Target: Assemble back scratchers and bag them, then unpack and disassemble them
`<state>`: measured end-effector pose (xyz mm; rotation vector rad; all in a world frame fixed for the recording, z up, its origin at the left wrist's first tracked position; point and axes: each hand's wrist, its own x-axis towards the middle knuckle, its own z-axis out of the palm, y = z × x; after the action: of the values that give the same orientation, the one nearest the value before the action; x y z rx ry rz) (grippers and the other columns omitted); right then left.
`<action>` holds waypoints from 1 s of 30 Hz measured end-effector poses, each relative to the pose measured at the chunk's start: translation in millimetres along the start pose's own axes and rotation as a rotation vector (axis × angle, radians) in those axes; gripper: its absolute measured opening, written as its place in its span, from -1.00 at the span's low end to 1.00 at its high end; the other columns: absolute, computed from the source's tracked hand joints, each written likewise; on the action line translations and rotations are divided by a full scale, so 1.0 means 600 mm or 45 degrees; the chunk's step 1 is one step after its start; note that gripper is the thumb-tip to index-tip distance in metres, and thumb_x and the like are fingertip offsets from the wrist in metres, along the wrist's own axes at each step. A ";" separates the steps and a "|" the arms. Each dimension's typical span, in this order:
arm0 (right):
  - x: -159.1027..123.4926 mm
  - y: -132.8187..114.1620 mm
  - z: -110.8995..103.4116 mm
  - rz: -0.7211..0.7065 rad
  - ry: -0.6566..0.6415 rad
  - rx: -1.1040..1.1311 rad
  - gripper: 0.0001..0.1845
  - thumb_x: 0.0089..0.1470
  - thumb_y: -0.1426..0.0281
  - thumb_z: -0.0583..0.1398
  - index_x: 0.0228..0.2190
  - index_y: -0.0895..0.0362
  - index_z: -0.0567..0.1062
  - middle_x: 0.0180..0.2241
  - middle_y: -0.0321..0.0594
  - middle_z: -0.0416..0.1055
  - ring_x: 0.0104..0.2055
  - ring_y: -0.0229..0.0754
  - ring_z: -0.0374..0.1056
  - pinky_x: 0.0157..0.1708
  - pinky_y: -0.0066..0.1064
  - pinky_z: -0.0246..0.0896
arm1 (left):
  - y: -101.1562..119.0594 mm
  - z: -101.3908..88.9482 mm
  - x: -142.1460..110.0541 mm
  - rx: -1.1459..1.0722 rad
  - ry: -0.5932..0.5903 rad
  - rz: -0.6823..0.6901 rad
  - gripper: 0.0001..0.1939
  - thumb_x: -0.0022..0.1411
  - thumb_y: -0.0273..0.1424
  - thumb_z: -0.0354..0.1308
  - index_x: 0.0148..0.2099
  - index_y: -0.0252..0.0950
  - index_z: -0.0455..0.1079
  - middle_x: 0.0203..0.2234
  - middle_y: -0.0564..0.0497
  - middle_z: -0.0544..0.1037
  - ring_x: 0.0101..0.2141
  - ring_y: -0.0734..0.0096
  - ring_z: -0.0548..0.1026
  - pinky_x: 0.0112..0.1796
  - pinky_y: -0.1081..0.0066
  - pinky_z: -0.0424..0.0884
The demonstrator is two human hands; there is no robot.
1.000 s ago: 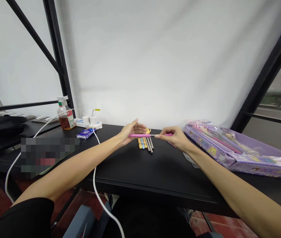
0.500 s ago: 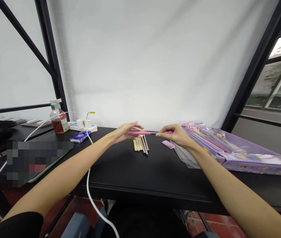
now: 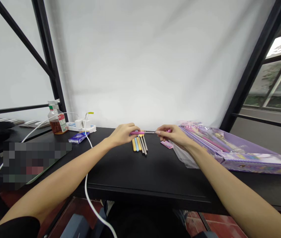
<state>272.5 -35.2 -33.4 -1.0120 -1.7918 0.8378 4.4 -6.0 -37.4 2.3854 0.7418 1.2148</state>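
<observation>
My left hand is closed round the pink barrel of a pen held level just above the black table. My right hand pinches the pen's grey tip end, with something pink inside its fingers. Under the pen several pens lie side by side on the table: yellow, blue and dark ones. A small pink eraser-like piece lies by my right hand.
A purple stationery box in clear wrap lies at the right. At the back left stand a tea bottle, a power strip with chargers and a blue packet. A white cable runs over the front edge.
My left hand has closed from spread fingers onto the pink barrel. Both hands and the pen have dropped slightly towards the row of pens. The view has shifted a little.
</observation>
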 end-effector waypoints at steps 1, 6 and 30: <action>0.003 0.002 0.010 -0.001 0.001 0.037 -0.55 -0.18 0.09 0.42 -0.36 0.18 0.57 -0.49 -0.21 0.49 -0.46 -0.22 0.42 -0.41 -0.39 0.32 | 0.002 0.007 -0.002 0.008 -0.003 0.003 -0.82 0.01 -0.35 0.37 -0.25 -0.14 0.59 -0.42 -0.03 0.48 -0.35 0.25 0.41 -0.26 0.41 0.23; 0.012 0.009 0.046 -0.058 0.055 0.100 -0.54 -0.22 0.11 0.44 -0.35 0.18 0.56 -0.47 -0.18 0.54 -0.38 -0.15 0.48 -0.28 -0.31 0.38 | 0.011 0.030 -0.001 0.226 -0.023 0.099 -0.93 0.19 -0.33 0.26 -0.32 -0.16 0.57 -0.50 -0.03 0.40 -0.39 0.28 0.40 -0.31 0.43 0.16; 0.034 0.013 -0.043 0.021 1.133 1.064 -0.79 0.12 0.59 0.25 -0.52 0.19 0.42 -0.57 -0.32 0.44 -0.50 -0.40 0.41 -0.50 -0.67 0.35 | -0.042 -0.061 0.016 1.224 -0.031 -0.193 -0.78 0.34 -0.34 0.05 -0.11 -0.22 0.51 -0.21 -0.13 0.60 -0.19 0.09 0.53 -0.20 0.29 0.27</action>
<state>292.9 -10.1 -22.7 -0.6532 -0.5768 0.8364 -28.4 22.7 -23.9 2.9421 1.7675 0.8506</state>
